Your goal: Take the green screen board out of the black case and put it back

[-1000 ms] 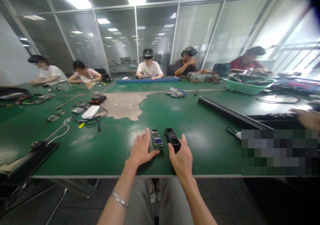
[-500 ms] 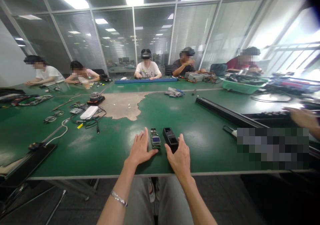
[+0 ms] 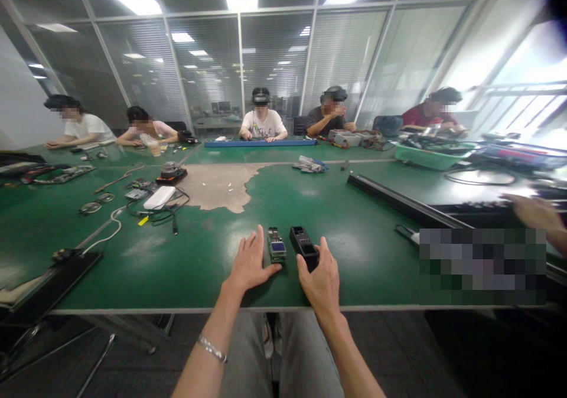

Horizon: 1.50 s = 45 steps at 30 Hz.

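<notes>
A green circuit board [image 3: 273, 238] with a small blue-grey screen lies on the green table near its front edge. Just left of it is my left hand [image 3: 250, 263], fingers stretched out and apart, thumb tip at the board's lower end. To the board's right lies a black plastic housing [image 3: 303, 243] with cut-out openings, slightly tilted in direction. My right hand [image 3: 322, 274] is beside the housing's lower right end, fingers and thumb apart around it. Whether its fingertips touch the housing I cannot tell. Neither hand grips anything.
Left lie a white box-shaped device [image 3: 159, 198], cables and a black device [image 3: 170, 172]. A long black bar [image 3: 398, 198] runs along the right, near another person's hand [image 3: 538, 214]. Farther back are grey gloves [image 3: 309, 164], a green basket [image 3: 432, 156], a blue bar [image 3: 260, 143] and several seated people.
My right hand has shifted slightly right, its thumb a little farther from the circuit board. My left hand, the board and the housing stay essentially in place.
</notes>
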Tool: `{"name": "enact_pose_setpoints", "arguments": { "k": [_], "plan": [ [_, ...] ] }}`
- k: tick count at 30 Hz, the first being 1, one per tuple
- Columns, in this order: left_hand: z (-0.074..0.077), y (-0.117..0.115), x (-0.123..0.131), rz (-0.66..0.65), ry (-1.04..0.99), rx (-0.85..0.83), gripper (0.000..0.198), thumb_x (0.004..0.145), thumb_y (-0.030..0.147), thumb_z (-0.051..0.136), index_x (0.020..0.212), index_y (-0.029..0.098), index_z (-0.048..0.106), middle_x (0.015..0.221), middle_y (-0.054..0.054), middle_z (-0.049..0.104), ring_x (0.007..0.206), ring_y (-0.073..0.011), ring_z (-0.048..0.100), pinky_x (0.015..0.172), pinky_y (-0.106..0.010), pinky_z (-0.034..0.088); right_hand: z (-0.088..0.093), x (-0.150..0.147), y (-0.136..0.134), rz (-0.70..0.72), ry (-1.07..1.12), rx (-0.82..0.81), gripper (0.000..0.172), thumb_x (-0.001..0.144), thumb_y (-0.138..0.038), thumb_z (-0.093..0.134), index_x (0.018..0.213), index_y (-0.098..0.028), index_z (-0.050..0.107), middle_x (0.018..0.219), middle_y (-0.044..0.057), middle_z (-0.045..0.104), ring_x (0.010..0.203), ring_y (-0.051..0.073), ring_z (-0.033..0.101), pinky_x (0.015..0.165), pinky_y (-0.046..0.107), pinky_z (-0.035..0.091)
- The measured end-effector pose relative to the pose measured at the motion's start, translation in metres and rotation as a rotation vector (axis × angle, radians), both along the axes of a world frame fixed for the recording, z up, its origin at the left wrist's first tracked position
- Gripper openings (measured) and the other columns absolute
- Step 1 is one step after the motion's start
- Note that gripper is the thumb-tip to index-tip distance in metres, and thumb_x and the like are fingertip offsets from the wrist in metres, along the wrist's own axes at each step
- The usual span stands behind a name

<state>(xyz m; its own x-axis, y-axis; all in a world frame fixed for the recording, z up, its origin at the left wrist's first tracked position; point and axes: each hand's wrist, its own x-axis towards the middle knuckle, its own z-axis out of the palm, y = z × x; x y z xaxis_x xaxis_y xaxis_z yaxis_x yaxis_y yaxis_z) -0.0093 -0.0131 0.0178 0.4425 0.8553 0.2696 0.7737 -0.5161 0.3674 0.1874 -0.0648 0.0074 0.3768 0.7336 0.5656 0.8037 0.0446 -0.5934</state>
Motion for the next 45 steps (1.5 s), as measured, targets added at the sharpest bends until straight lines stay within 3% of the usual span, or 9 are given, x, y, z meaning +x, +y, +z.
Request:
{"name": "enact_pose_setpoints", "arguments": {
  "k": [10,15,22,28,39,45],
  "plan": [
    [0.001,-0.001,-0.001,-0.005,-0.006,-0.004,0.114,0.081,0.069,0.056,0.153,0.013,-0.013,0.160,-0.018,0.016,0.146,-0.0344,0.018,0.118,-0.054,0.013,0.002,-0.001,-0.001,-0.018,-0.031,-0.033,0.070,0.090,-0.045,0.047,0.147,-0.008,0.033,0.130,0.020,0.058,0.109,0.031,0.056,0.092,0.047,0.046],
    [0.003,-0.001,-0.001,-0.001,-0.019,-0.020,0.115,0.080,0.066,0.059,0.153,0.014,-0.012,0.161,-0.017,0.014,0.147,-0.0344,0.017,0.118,-0.054,0.014,0.022,-0.010,0.001,-0.045,0.055,0.031,0.070,0.089,-0.048,0.049,0.146,-0.010,0.036,0.120,0.018,0.064,0.101,0.029,0.060,0.090,0.046,0.047],
    [0.002,-0.002,0.001,0.012,-0.068,-0.032,0.118,0.077,0.061,0.063,0.152,0.016,-0.017,0.161,-0.017,0.012,0.146,-0.0346,0.018,0.117,-0.056,0.015,0.054,-0.041,0.003,0.072,0.113,0.089,0.072,0.089,-0.050,0.052,0.148,-0.014,0.033,0.118,0.015,0.065,0.100,0.026,0.061,0.089,0.043,0.049],
    [0.001,-0.002,0.000,0.014,-0.069,-0.025,0.112,0.080,0.052,0.060,0.152,0.012,-0.017,0.161,-0.018,0.015,0.147,-0.0326,0.019,0.118,-0.054,0.014,0.048,-0.061,0.005,0.091,0.046,0.011,0.070,0.091,-0.048,0.048,0.148,-0.012,0.031,0.124,0.018,0.062,0.097,0.027,0.061,0.085,0.042,0.049],
    [0.002,-0.002,-0.001,-0.010,-0.045,-0.025,0.111,0.080,0.044,0.057,0.149,0.014,-0.025,0.161,-0.017,0.010,0.147,-0.0322,0.017,0.118,-0.056,0.013,0.047,-0.072,0.007,0.037,-0.052,-0.034,0.067,0.092,-0.048,0.046,0.147,-0.012,0.034,0.107,0.016,0.067,0.097,0.030,0.060,0.081,0.042,0.049],
    [0.002,-0.001,-0.002,-0.013,-0.029,-0.038,0.110,0.081,0.044,0.056,0.149,0.013,-0.025,0.161,-0.018,0.013,0.147,-0.0325,0.017,0.118,-0.056,0.013,0.039,-0.076,0.002,0.039,-0.051,-0.049,0.067,0.092,-0.046,0.047,0.148,-0.013,0.032,0.114,0.015,0.066,0.103,0.030,0.058,0.083,0.041,0.048]
  ]
}}
